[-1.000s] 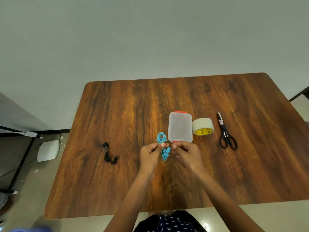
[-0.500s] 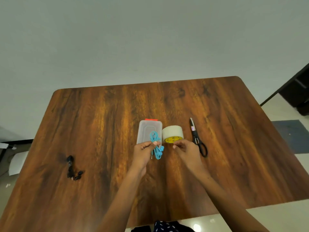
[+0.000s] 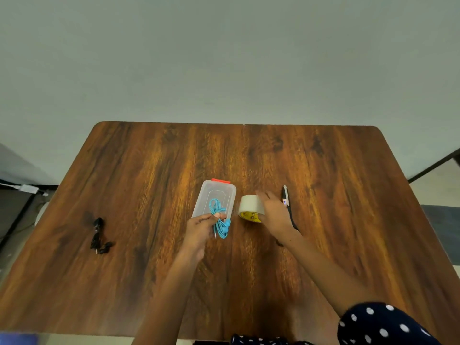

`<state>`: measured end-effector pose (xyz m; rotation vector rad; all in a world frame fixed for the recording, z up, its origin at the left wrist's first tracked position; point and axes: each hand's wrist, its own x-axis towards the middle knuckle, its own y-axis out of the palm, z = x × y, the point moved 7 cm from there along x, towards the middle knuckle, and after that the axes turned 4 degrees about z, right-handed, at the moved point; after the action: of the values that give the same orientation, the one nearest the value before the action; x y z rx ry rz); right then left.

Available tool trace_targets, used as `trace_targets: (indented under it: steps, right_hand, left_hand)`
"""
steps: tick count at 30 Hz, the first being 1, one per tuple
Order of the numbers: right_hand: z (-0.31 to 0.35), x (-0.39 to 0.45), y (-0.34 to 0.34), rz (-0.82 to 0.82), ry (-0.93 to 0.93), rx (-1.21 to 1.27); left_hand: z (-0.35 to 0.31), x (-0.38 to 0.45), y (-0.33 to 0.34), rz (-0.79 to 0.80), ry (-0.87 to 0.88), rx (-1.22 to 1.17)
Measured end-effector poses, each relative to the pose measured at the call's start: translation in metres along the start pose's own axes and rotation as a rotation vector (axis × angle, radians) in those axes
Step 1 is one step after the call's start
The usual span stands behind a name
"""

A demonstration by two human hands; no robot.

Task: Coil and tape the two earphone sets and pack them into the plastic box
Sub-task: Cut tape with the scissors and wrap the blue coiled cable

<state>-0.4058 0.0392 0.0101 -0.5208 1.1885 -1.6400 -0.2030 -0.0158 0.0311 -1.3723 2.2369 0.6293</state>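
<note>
- My left hand [image 3: 199,229] pinches the bunched-up blue earphone cord [image 3: 219,220] between thumb and fingers. I hold it up just in front of the box.
- My right hand [image 3: 272,212] lies over the white roll of sticky tape with a yellow middle [image 3: 249,207]. My fingers there look blurry, so I cannot tell if they have grabbed the roll or only touch it.
- The see-through plastic box with a red clip [image 3: 219,192] sits on the brown wooden counter [image 3: 323,245], just left of the tape. Its lid looks shut.
- The black earphone cord [image 3: 99,236] lies in a loose heap far off to the left. Nobody is touching it.
- The black scissors [image 3: 286,197] lie just right of the tape, partly hidden under my right hand.
- I think the blue set is coiled but has no tape on it yet. Getting tape looks like the step now.
- Still to do, I think: tape the blue set, coil and tape the black set, open the box, and put both inside.
- I count two earphone sets, one box, one tape roll and one pair of scissors.
</note>
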Motion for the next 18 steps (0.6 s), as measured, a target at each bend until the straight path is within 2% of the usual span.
trace_targets:
  steps: [3,5,8,15,18]
  right_hand:
    - [-0.027,-0.015,-0.010,-0.052,0.009,0.180]
    - [-0.038,-0.027,-0.017,-0.092,-0.027,0.337]
    - [-0.042,-0.043,-0.024,-0.123,-0.112,0.438]
    - [-0.020,-0.063,-0.028,-0.073,-0.291,0.329]
    - [-0.015,-0.065,-0.027,-0.044,-0.306,0.293]
  left_hand:
    - [0.005,0.007,0.001,0.013,-0.060,-0.015]
    - [0.009,0.012,0.003,0.034,-0.092,-0.026]
    - [0.011,0.019,0.010,0.078,-0.140,-0.058]
    - [0.026,0.023,0.031,0.259,-0.233,-0.162]
    - [0.032,0.022,0.029,0.272,-0.237,-0.195]
